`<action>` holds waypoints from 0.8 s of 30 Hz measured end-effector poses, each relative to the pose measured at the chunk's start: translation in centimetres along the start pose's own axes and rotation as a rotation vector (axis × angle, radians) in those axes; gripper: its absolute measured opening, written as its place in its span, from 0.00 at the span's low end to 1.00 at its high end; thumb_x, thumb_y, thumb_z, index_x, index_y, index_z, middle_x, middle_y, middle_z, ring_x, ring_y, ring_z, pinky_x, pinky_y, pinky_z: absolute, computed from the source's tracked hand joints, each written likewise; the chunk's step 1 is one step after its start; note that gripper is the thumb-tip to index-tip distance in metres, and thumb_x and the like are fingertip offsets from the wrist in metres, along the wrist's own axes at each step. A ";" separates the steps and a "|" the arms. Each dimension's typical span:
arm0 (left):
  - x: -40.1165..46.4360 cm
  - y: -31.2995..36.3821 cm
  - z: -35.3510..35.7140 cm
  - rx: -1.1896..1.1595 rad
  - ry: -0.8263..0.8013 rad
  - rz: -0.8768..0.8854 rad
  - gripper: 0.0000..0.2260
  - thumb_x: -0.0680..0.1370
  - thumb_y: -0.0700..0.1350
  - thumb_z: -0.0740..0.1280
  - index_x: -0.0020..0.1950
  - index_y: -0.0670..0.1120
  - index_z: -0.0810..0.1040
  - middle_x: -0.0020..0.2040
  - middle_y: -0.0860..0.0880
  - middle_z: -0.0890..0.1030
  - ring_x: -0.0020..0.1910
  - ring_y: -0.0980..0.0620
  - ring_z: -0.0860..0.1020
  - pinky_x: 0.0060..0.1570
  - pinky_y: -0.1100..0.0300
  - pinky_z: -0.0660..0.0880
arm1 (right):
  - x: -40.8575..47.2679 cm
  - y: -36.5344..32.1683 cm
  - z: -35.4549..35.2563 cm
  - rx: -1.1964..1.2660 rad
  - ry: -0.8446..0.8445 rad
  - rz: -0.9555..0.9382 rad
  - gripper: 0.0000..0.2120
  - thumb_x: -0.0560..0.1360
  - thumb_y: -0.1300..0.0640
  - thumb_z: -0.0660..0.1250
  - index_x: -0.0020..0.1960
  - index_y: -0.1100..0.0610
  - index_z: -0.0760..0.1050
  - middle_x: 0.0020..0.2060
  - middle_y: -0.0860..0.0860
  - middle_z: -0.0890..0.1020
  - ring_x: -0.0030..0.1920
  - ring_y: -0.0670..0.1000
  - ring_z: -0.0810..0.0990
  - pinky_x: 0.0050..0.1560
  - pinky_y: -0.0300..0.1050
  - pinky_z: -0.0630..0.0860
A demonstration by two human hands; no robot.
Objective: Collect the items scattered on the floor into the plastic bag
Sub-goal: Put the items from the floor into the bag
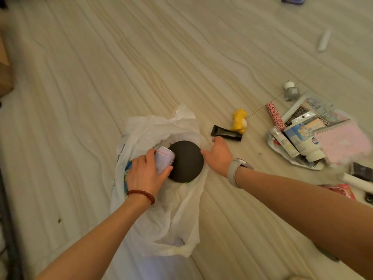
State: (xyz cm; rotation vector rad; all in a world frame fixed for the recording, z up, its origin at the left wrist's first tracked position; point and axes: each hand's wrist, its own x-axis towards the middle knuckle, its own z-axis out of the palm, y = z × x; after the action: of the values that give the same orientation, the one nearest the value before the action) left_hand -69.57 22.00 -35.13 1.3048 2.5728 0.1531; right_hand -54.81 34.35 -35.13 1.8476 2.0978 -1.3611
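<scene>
A white plastic bag point(173, 209) lies open on the floor at the centre. A round black object point(186, 161) sits in its mouth. My left hand point(145, 172) grips a pale lilac can point(164, 159) over the bag's left side, pressed against the black object. My right hand point(219, 155) hovers with relaxed fingers at the bag's right rim, holding nothing. Just beyond it lie a black tube point(226, 133) and a yellow toy figure point(239, 120).
A heap at the right holds a pink leopard-print tube point(275, 116), a pink spiral notebook point(343, 142), white bottles point(308, 146) and packets. A small white and silver bottle point(290, 89) and a white stick point(324, 40) lie farther off. A brown box point(5, 77) stands at the left edge.
</scene>
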 end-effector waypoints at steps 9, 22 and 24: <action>0.6 -1.4 0.2 0.297 0.099 0.178 0.29 0.59 0.55 0.78 0.52 0.43 0.72 0.46 0.40 0.79 0.37 0.39 0.78 0.32 0.51 0.76 | 0.0 2.6 -3.8 0.019 0.128 -0.025 0.11 0.77 0.59 0.58 0.54 0.63 0.75 0.48 0.59 0.79 0.51 0.59 0.77 0.46 0.44 0.69; -4.8 4.6 -2.5 0.028 0.130 0.612 0.14 0.72 0.52 0.58 0.48 0.47 0.79 0.47 0.49 0.81 0.45 0.49 0.80 0.42 0.57 0.74 | -5.1 4.6 -6.1 0.187 -0.036 -0.248 0.23 0.78 0.53 0.59 0.72 0.54 0.60 0.58 0.51 0.74 0.54 0.49 0.74 0.58 0.45 0.72; -6.1 6.2 -1.9 0.022 0.084 0.739 0.14 0.72 0.52 0.58 0.49 0.48 0.78 0.48 0.50 0.81 0.46 0.50 0.80 0.41 0.59 0.75 | -6.4 6.3 -7.7 0.042 0.049 -0.297 0.20 0.78 0.57 0.59 0.70 0.55 0.64 0.58 0.52 0.75 0.54 0.49 0.74 0.56 0.41 0.69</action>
State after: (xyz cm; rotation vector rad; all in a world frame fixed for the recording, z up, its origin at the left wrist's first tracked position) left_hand -61.81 20.84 -30.93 2.2300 2.0223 0.3131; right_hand -43.96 33.46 -30.58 1.6496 2.4667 -1.4371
